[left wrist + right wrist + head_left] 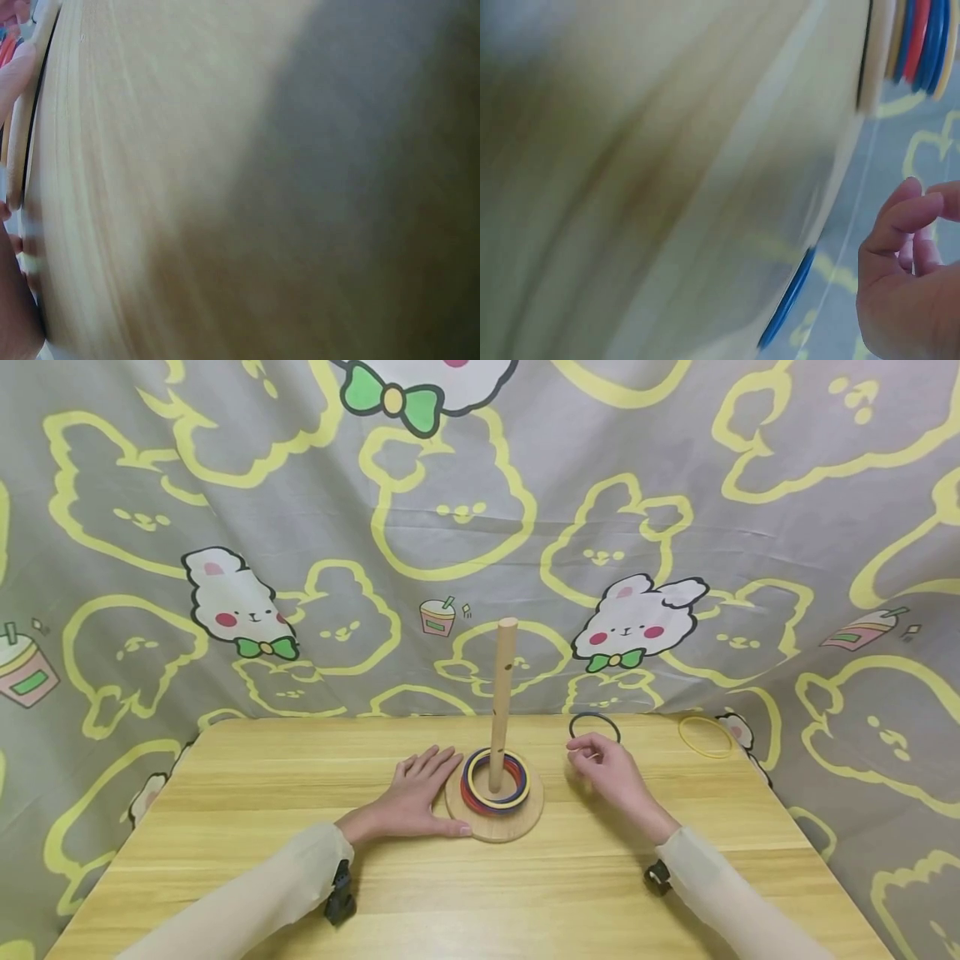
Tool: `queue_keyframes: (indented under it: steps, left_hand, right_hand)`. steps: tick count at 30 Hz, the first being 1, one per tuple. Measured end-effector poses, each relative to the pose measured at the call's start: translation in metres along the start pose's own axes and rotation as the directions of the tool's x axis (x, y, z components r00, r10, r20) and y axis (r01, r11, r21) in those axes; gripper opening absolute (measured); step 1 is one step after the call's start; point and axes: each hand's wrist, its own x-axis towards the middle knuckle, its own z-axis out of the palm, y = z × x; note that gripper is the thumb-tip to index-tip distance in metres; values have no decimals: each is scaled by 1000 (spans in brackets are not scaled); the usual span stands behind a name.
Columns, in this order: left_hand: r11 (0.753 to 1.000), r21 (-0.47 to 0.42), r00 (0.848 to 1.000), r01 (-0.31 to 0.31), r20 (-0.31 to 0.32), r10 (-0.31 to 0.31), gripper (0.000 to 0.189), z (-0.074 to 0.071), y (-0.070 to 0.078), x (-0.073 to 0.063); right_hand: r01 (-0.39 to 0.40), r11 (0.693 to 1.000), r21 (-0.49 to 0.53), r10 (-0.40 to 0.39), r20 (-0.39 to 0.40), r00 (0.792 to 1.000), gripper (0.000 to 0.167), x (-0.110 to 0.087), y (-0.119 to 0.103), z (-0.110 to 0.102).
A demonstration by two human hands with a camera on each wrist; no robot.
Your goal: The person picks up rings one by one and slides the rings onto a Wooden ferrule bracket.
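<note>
In the head view, a wooden post [502, 693] stands upright on a round wooden base [501, 836]. Several thin rings [474, 798] in red, blue and yellow lie stacked around its foot. My left hand [411, 795] is spread with fingers straight, fingertips and thumb right at the base's left edge. To the right of the base, my right hand [611, 772] hangs over the table with loosely curled fingers and nothing between them. Just beyond it lies a dark blue ring [572, 725], which the right wrist view also shows [786, 300] flat on the tabletop.
A yellow ring [705, 718] lies at the far right of the wooden table [247, 827]. Behind the table's back edge hangs a grey curtain [337, 518] with yellow outlines and white rabbits. Both sleeves carry small black wrist devices [340, 893].
</note>
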Motion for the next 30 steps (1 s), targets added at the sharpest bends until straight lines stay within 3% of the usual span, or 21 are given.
queue_keyframes:
  steps: [2,9,18,23,30]
  left_hand:
    - [1000,8,1000,8,12,-8,122,-2,1,0]
    - [999,-31,999,-26,-41,25,125,7,-7,1]
    - [999,-17,999,-30,-25,29,126,4,-3,0]
    - [1000,-7,1000,-29,-8,29,125,2,-1,1]
    - [999,-26,1000,-27,-15,27,125,1,-1,0]
  right_hand:
    - [-6,999,-31,6,-2,1000,25,5,7,-6]
    - [-5,989,-148,8,23,1000,25,25,26,-23]
    - [-75,985,-152,83,44,996,25,44,38,-33]
    - [-61,968,-243,81,75,994,27,48,39,-34]
    - [40,925,-378,9,125,992,16,50,38,-31]
